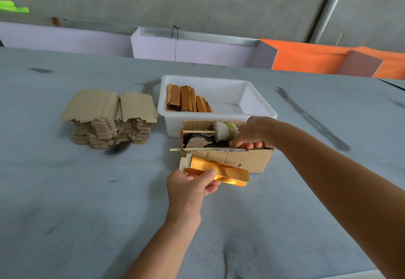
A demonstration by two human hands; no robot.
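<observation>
Centre frame, below the cardboard box (pixel 252 160), our left hand (pixel 190 184) pinches the gold foil sleeve (pixel 228 173) at its left end, right hand (pixel 254 132) pinches a thin stick (pixel 197 149); sleeve looks light, slick, easily creased, so we grip its folded edge

A grey bench (pixel 87 202) is seen, its top marked with dark smudges. A white plastic tub (pixel 258 103) is set near its middle. A tall stack of flat cardboard blanks (pixel 109 114) is placed to the left of the tub, a little apart from it. An open cardboard box (pixel 252 160) is set just in front of the tub, close against its front wall. A long dark streak (pixel 313 121) is drawn across the top well to the right of the tub.
</observation>
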